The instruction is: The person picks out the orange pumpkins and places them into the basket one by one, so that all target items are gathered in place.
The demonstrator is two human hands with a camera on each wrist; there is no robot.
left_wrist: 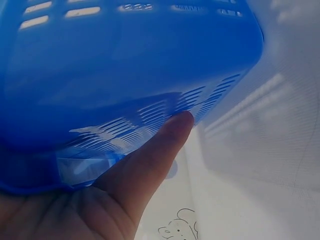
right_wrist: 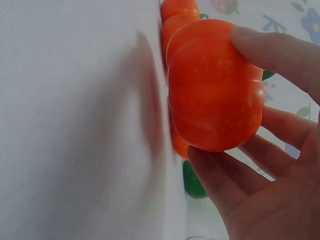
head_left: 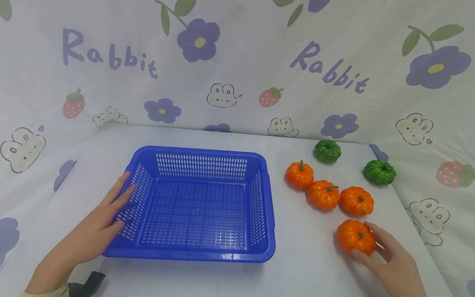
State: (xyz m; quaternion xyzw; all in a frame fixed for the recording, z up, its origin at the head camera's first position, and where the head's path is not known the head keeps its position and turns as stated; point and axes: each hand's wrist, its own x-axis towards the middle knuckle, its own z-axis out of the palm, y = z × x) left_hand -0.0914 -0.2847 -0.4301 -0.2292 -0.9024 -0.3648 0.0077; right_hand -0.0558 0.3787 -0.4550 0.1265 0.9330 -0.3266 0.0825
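My right hand [head_left: 395, 260] holds an orange toy pumpkin [head_left: 355, 237] with a green stem, thumb on one side and fingers on the other. In the right wrist view the held pumpkin [right_wrist: 215, 87] shows its ribbed, glossy side above a shadow on the table. At the left, my left hand [head_left: 94, 229] rests with its fingers fairly straight against the left side of a blue plastic basket [head_left: 189, 258]. Up close in the left wrist view, one digit of the left hand [left_wrist: 145, 175] lies along the basket's slotted wall [left_wrist: 130, 65].
Three more orange pumpkins [head_left: 299, 176] stand in a slanting row right of the basket. Behind them are a dark green pumpkin [head_left: 327, 151] and a second green one [head_left: 379, 172] near the table's right edge. A patterned cloth [head_left: 237, 62] hangs behind the white table [head_left: 289, 264].
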